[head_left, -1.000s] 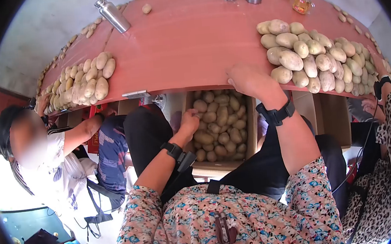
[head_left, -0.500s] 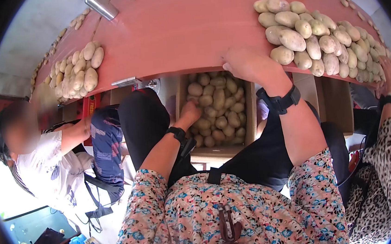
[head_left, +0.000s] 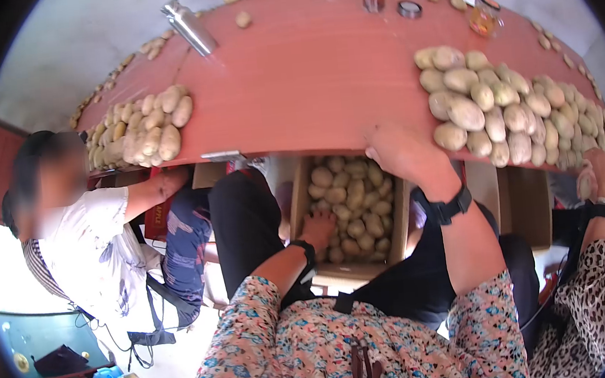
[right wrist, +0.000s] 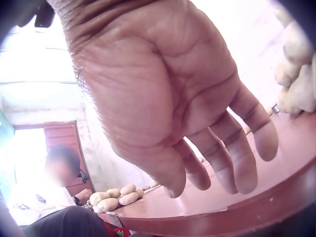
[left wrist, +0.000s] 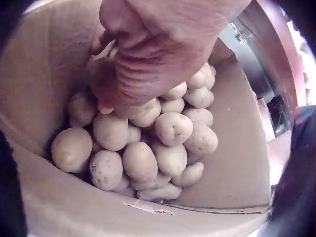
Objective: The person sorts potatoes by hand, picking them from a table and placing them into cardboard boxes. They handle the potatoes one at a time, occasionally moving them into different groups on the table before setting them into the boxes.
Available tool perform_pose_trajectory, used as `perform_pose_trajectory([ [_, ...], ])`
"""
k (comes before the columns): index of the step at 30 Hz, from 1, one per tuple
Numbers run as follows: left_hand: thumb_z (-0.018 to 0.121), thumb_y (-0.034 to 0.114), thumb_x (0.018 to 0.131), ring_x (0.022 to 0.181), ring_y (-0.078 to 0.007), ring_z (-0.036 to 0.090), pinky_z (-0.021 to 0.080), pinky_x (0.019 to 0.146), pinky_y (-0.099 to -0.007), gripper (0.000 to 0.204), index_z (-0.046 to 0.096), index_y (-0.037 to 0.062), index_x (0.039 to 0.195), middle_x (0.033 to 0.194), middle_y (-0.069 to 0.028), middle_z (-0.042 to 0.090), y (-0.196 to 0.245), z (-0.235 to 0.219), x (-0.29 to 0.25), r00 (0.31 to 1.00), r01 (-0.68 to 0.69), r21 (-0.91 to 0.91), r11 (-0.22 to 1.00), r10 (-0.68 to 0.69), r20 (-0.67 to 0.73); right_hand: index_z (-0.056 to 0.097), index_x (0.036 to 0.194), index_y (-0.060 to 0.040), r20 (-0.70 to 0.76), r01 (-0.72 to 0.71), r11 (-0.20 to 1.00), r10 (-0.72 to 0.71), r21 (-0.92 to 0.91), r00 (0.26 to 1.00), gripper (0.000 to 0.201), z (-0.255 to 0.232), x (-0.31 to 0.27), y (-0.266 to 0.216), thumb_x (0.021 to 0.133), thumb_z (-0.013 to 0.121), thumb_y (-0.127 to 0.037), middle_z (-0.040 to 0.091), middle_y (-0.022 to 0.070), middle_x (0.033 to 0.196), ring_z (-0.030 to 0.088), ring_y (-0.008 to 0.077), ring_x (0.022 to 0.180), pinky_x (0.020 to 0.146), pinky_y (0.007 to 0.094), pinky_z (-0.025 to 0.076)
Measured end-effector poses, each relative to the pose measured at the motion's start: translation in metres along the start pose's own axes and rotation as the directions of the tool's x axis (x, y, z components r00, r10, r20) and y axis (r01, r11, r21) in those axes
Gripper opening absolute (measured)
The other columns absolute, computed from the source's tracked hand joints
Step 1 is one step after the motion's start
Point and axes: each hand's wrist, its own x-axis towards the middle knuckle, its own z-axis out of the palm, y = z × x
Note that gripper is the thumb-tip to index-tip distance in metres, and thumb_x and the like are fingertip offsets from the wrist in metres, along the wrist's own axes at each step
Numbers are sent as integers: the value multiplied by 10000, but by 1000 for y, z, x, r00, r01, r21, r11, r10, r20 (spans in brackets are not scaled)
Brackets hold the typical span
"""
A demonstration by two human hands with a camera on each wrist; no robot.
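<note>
A red desk (head_left: 307, 80) is carrying potato piles (head_left: 504, 110). Under its edge, a cardboard box (head_left: 400, 216) is holding potatoes (left wrist: 173, 128). The left hand (head_left: 318, 228) is reaching in, fingers (left wrist: 106, 96) curling onto them; grip uncertain. The right hand (head_left: 401, 153) is resting on the edge, fingers (right wrist: 237, 163) relaxed, empty.

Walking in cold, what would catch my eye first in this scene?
Potatoes everywhere: a big heap of potatoes on the right of the red table and a smaller pile on its left. Below the table's near edge sits a cardboard box full of them, where the left hand reaches in among the potatoes. The right hand rests at the table's edge, fingers relaxed, beside the big heap.
</note>
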Motion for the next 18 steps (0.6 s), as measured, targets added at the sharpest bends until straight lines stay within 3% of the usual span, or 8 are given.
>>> perform_pose_trajectory([
  [4, 696, 154, 740, 1248, -342, 501, 452, 933, -545, 538, 524, 55, 1241, 1319, -157, 516, -1, -1, 1, 1000, 16, -28, 999, -16, -11, 632, 993, -11, 52, -4, 1000, 3, 24, 999, 177, 2, -4, -1, 862, 637, -130, 648, 208, 950, 613, 419, 931, 808, 489, 496],
  [6, 718, 263, 748, 1255, -373, 502, 440, 961, -549, 639, 496, 28, 1299, 1345, -184, 504, 5, -8, -2, 996, 90, -328, 940, -79, 47, 631, 998, -10, 22, 24, 999, -24, 24, 999, 183, 0, -2, -3, 862, 638, -132, 646, 206, 949, 610, 413, 944, 816, 487, 495],
  [7, 718, 263, 748, 1255, -373, 502, 440, 961, -549, 639, 496, 28, 1299, 1345, -184, 504, 5, -12, -1, 995, 96, -327, 940, -87, 42, 632, 1002, -14, 38, 8, 1000, -9, 24, 999, 188, 0, -1, -3, 863, 636, -140, 644, 204, 946, 607, 407, 957, 823, 484, 494],
  [10, 721, 385, 759, 1230, -367, 522, 460, 962, -525, 769, 447, -1, 1366, 1362, -194, 495, 8, -32, -3, 984, 127, -616, 777, -22, 175, 632, 996, -20, 70, -56, 998, 55, 9, 996, 187, -1, 0, -2, 864, 632, -153, 642, 202, 940, 603, 402, 965, 826, 480, 493],
  [12, 682, 425, 829, 1195, -323, 528, 495, 943, -445, 718, 440, -5, 1351, 1355, -189, 481, 5, -57, -14, 947, 199, -864, 462, 135, 290, 630, 985, -21, 76, -99, 995, 100, -15, 992, 182, 0, -1, 6, 864, 631, -158, 642, 201, 937, 604, 402, 961, 822, 479, 493],
  [13, 682, 425, 829, 1195, -323, 528, 495, 943, -445, 718, 440, -5, 1351, 1355, -189, 481, 7, -74, -25, 949, 193, -863, 467, 133, 284, 631, 987, -20, 38, -63, 998, 64, -22, 997, 184, 4, 0, 10, 864, 630, -158, 642, 200, 936, 605, 403, 957, 822, 480, 493],
  [15, 659, 456, 850, 1146, -248, 541, 526, 848, -365, 718, 443, -13, 1349, 1305, -160, 508, 13, -111, -52, 911, 270, -963, 13, 321, 260, 632, 989, -20, -5, -19, 999, 19, -30, 1000, 187, 2, 1, 10, 864, 629, -159, 642, 198, 935, 606, 404, 952, 822, 481, 492],
  [18, 651, 429, 860, 1089, -217, 548, 519, 775, -323, 632, 490, -9, 1286, 1220, -135, 539, 7, -155, -71, 945, 145, -987, 70, 286, 159, 634, 1009, -12, 51, -32, 999, 32, -11, 998, 204, -2, 0, 5, 863, 627, -154, 648, 202, 943, 608, 405, 956, 824, 485, 488],
])
